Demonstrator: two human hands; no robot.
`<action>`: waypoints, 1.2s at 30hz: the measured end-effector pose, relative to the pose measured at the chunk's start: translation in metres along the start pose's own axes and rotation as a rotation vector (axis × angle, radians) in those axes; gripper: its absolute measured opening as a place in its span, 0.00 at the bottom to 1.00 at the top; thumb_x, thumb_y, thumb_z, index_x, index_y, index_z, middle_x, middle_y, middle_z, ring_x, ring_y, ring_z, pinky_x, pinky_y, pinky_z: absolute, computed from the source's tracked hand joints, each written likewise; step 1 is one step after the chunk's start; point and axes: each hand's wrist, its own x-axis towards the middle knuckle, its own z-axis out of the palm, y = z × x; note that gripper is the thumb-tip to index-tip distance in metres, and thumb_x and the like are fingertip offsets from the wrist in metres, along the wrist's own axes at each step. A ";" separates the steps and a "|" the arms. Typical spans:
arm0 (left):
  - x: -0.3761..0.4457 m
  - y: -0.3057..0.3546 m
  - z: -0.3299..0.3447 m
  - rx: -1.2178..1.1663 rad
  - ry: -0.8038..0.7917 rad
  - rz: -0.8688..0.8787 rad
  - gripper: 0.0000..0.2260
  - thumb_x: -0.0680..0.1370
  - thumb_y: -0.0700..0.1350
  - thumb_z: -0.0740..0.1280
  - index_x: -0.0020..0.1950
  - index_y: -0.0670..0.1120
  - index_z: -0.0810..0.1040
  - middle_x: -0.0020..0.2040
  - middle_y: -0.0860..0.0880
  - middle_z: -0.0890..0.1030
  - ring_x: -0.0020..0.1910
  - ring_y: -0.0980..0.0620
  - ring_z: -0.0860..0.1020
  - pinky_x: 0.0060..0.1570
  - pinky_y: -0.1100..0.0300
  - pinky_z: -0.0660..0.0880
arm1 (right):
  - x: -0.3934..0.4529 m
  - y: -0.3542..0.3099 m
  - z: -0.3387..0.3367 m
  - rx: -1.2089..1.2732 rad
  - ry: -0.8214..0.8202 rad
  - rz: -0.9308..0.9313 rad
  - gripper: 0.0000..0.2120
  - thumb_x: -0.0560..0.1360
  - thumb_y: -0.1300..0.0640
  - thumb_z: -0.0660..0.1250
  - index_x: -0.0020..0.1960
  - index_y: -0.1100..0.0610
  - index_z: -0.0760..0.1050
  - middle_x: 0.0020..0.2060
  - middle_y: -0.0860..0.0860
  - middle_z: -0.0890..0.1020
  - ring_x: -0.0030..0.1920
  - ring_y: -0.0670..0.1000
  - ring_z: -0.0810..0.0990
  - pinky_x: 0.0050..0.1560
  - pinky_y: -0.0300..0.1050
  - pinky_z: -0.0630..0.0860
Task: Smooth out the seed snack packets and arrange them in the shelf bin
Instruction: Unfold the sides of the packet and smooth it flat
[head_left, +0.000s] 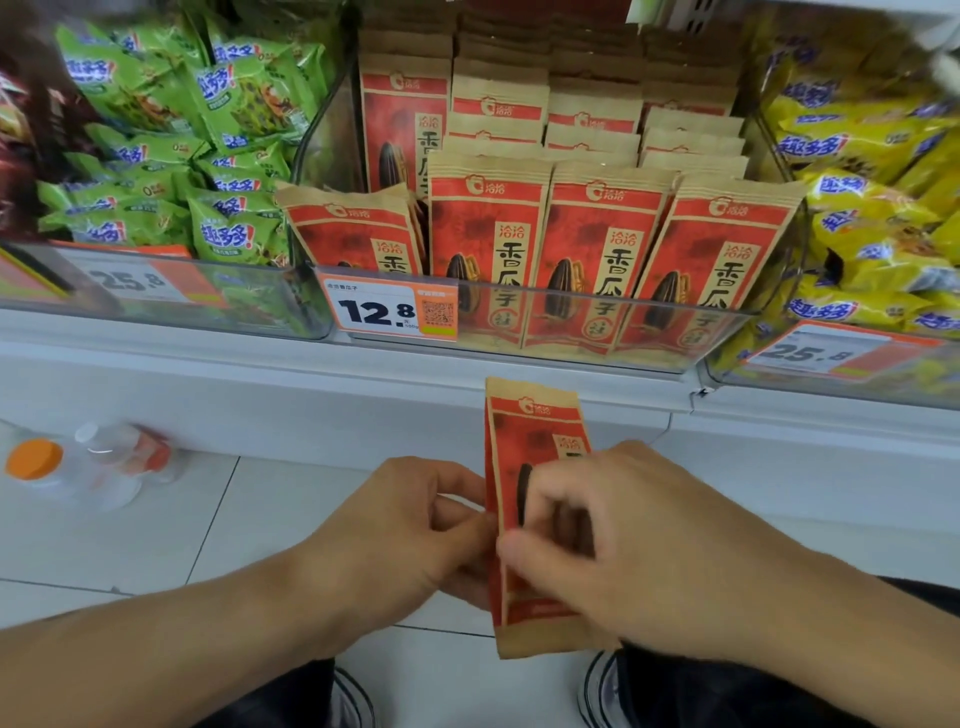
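Hands meet low in the view, forearms reaching in from 7 and 5 o'clock. Left hand (415, 525) pinches the left edge of a red and kraft-brown paper seed packet (535, 431); right hand (623, 540) curls its fingers over the packet's front. Held upright, it sits at 6 o'clock below the clear plastic shelf bin (597, 322), where matching packets (597, 234) stand in rows.

Both forearms reach in from the lower frame corners. The left hand (415, 525) and right hand (623, 540) meet at lower centre, fingers curled in a pinching grip.
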 end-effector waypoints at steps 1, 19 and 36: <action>0.000 -0.001 0.000 0.007 0.004 0.006 0.05 0.80 0.35 0.65 0.53 0.38 0.80 0.40 0.39 0.86 0.41 0.41 0.86 0.46 0.52 0.83 | 0.002 0.005 -0.005 -0.001 0.038 0.045 0.15 0.73 0.38 0.65 0.38 0.50 0.76 0.31 0.44 0.81 0.33 0.40 0.78 0.32 0.36 0.71; 0.006 0.001 -0.009 -0.057 0.070 0.060 0.14 0.79 0.48 0.63 0.53 0.40 0.83 0.45 0.41 0.86 0.43 0.43 0.85 0.42 0.54 0.82 | 0.036 0.059 -0.030 0.610 0.097 0.284 0.08 0.75 0.57 0.73 0.52 0.59 0.81 0.46 0.55 0.86 0.43 0.51 0.86 0.45 0.48 0.84; 0.014 -0.003 -0.017 0.133 0.246 0.143 0.07 0.78 0.43 0.69 0.55 0.48 0.80 0.46 0.50 0.86 0.45 0.53 0.85 0.49 0.57 0.82 | 0.033 0.051 -0.035 0.778 0.062 0.128 0.09 0.73 0.59 0.71 0.49 0.64 0.82 0.40 0.60 0.86 0.37 0.54 0.84 0.40 0.43 0.82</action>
